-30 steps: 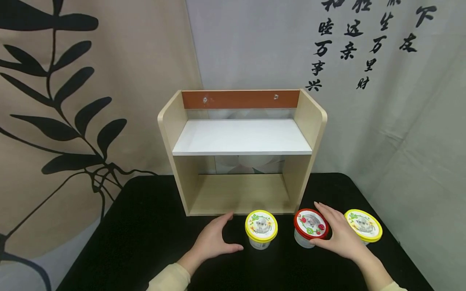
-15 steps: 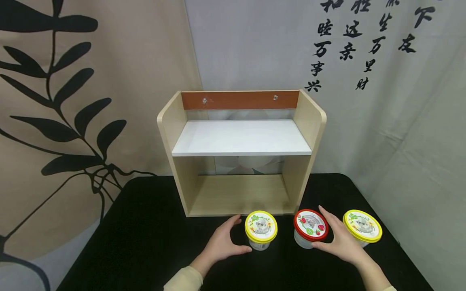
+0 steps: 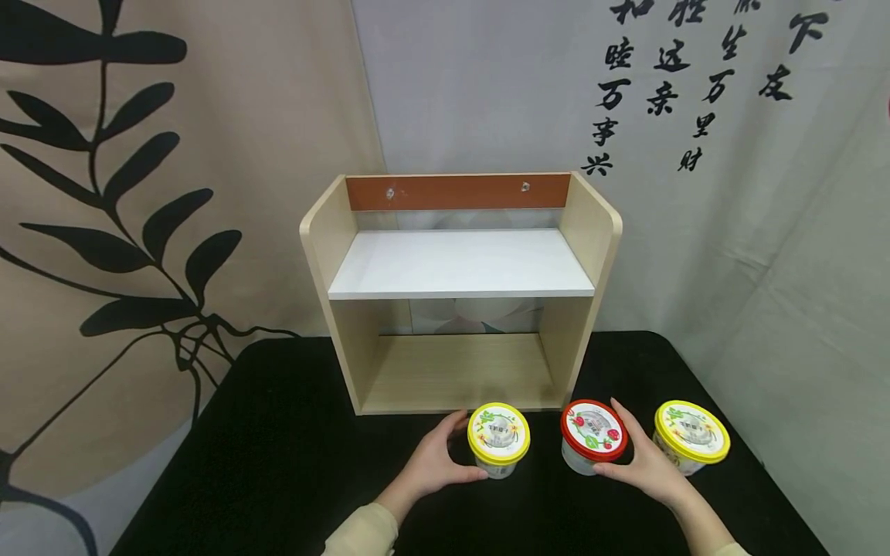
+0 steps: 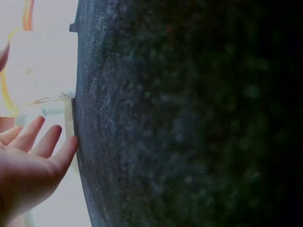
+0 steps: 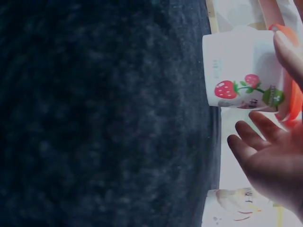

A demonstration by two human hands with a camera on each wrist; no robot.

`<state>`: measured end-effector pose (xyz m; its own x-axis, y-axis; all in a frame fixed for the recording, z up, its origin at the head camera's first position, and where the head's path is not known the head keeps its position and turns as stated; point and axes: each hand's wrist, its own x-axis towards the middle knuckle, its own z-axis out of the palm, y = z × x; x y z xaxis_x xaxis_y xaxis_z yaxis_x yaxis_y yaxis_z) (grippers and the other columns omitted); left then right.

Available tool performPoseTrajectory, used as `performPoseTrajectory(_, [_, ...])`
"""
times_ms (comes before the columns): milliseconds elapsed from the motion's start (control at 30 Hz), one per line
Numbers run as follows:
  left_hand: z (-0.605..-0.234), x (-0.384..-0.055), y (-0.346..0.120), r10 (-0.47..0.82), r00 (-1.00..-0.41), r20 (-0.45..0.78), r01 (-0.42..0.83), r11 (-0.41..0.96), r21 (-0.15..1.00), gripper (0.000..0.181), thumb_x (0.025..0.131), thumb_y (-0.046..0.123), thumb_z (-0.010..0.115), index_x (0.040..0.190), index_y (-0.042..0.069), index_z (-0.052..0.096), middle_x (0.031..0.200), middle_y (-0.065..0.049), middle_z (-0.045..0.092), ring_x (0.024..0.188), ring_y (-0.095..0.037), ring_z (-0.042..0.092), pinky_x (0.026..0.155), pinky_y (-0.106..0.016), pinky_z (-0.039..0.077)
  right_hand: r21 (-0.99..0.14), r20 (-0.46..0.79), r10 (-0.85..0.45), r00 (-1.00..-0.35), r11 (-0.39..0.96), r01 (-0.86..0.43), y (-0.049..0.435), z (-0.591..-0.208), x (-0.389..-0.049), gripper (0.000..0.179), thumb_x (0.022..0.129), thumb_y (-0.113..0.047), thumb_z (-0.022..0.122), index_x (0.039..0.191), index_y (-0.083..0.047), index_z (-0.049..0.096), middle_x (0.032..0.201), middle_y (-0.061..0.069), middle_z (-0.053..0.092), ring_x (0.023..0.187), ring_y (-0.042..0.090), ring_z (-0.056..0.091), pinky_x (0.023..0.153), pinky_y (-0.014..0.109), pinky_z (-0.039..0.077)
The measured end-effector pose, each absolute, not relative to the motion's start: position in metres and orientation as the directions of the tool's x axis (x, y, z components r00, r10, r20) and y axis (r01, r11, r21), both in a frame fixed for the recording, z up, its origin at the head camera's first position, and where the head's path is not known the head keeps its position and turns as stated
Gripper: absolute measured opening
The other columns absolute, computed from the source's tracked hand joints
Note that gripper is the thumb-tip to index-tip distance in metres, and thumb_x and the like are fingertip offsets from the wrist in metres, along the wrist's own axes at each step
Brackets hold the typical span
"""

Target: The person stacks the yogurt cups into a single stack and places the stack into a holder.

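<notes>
A small white tub with a yellow lid [image 3: 498, 434] stands on the black table, in front of the shelf. My left hand [image 3: 438, 458] is spread at its left side, thumb tip at the near side and fingers at the far side. A gap shows between the lower fingers and the tub [image 4: 42, 66] in the left wrist view. My right hand [image 3: 647, 459] curves loosely beside a red-lidded tub [image 3: 594, 431] with strawberries on it. The thumb overlaps that tub [image 5: 241, 66] in the right wrist view, with the other fingers apart from its wall.
Another yellow-lidded tub [image 3: 691, 434] stands right behind my right hand. A two-level wooden shelf unit [image 3: 462, 262] with a white middle board stands at the back of the black table [image 3: 278, 455]. Printed curtains [image 3: 487, 85] hang behind.
My left hand has moved right, up to the yellow-lidded tub. The right hand has shifted slightly beside the red-lidded tub. The tubs have stayed in place.
</notes>
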<state>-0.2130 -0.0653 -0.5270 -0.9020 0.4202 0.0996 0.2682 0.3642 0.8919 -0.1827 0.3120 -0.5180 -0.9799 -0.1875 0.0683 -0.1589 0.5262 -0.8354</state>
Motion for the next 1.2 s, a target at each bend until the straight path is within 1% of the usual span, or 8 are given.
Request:
performPoseTrajectory(133, [-0.527,-0.215,-0.063,0.436,-0.896,0.084,0.244,0.324,0.914,0.093,0.072,0.022,0.090,0.148,0.007,0.039,0.140,-0.010,0.055,0.126,-0.031,0.051,0.103,-0.052,0.044,-0.863,0.065,-0.196,-0.978,0.482,-0.153,0.313,-0.523,-0.184,0.103,0.081,-0.014,0.080,0.155,0.000,0.010,0.153,0.035,0.018,0.135,0.057,0.022,0.099,0.079,0.024])
performPoseTrajectory(233, [-0.527,-0.218,-0.060,0.441,-0.894,0.074,0.227,0.305,0.925,0.092,0.071,0.021,0.091,0.148,0.009,0.040,0.139,-0.008,0.055,0.126,-0.031,0.051,0.103,-0.053,0.043,-0.885,0.068,-0.205,-0.976,0.440,-0.154,0.314,-0.526,-0.185,0.099,0.082,-0.011,0.079,0.154,0.002,0.012,0.151,0.034,0.022,0.135,0.054,0.024,0.100,0.078,0.024])
performPoseTrajectory(367, [-0.528,-0.222,-0.057,0.450,-0.891,0.057,0.204,0.286,0.936,0.092,0.072,0.021,0.090,0.148,0.011,0.039,0.139,-0.007,0.054,0.125,-0.030,0.050,0.103,-0.054,0.043,-0.899,0.060,-0.197,-0.979,0.416,-0.139,0.313,-0.528,-0.186,0.096,0.082,-0.010,0.079,0.152,0.001,0.015,0.149,0.031,0.027,0.133,0.051,0.028,0.101,0.076,0.026])
performPoseTrajectory(600, [-0.530,-0.227,-0.054,0.483,-0.875,0.039,0.179,0.247,0.952,0.091,0.072,0.018,0.089,0.147,0.011,0.038,0.138,-0.005,0.050,0.126,-0.029,0.048,0.105,-0.056,0.039,-0.914,0.016,-0.186,-0.982,0.396,-0.090,0.313,-0.531,-0.189,0.095,0.082,-0.010,0.079,0.151,-0.001,0.015,0.148,0.029,0.028,0.133,0.048,0.030,0.102,0.071,0.031])
performPoseTrajectory(733, [-0.530,-0.229,-0.052,0.500,-0.865,0.030,0.173,0.241,0.955,0.092,0.072,0.015,0.089,0.147,0.011,0.037,0.139,-0.005,0.049,0.128,-0.030,0.046,0.107,-0.058,0.036,-0.927,0.015,-0.194,-0.981,0.366,-0.086,0.313,-0.532,-0.190,0.095,0.082,-0.009,0.078,0.151,-0.002,0.014,0.148,0.029,0.027,0.133,0.050,0.028,0.102,0.072,0.032])
performPoseTrajectory(967, [-0.532,-0.230,-0.047,0.484,-0.874,0.047,0.190,0.251,0.949,0.093,0.069,0.011,0.090,0.146,0.014,0.038,0.137,-0.004,0.050,0.125,-0.029,0.047,0.107,-0.059,0.036,-0.943,0.036,-0.209,-0.977,0.317,-0.103,0.313,-0.534,-0.192,0.093,0.082,-0.005,0.076,0.151,-0.003,0.014,0.148,0.030,0.025,0.133,0.055,0.028,0.101,0.068,0.036])
performPoseTrajectory(1067, [-0.533,-0.231,-0.045,0.474,-0.879,0.056,0.200,0.259,0.945,0.094,0.068,0.010,0.090,0.146,0.013,0.038,0.136,-0.005,0.050,0.124,-0.029,0.048,0.106,-0.059,0.037,-0.944,0.044,-0.210,-0.977,0.312,-0.109,0.313,-0.534,-0.192,0.092,0.082,-0.005,0.076,0.150,-0.003,0.015,0.147,0.029,0.026,0.132,0.054,0.028,0.100,0.067,0.038])
performPoseTrajectory(1200, [-0.533,-0.232,-0.043,0.468,-0.881,0.061,0.210,0.273,0.939,0.095,0.068,0.011,0.091,0.146,0.012,0.037,0.135,-0.004,0.051,0.123,-0.028,0.048,0.106,-0.056,0.038,-0.940,0.043,-0.201,-0.979,0.323,-0.108,0.311,-0.532,-0.192,0.091,0.082,-0.005,0.077,0.149,-0.003,0.017,0.146,0.028,0.028,0.132,0.050,0.031,0.099,0.061,0.042])
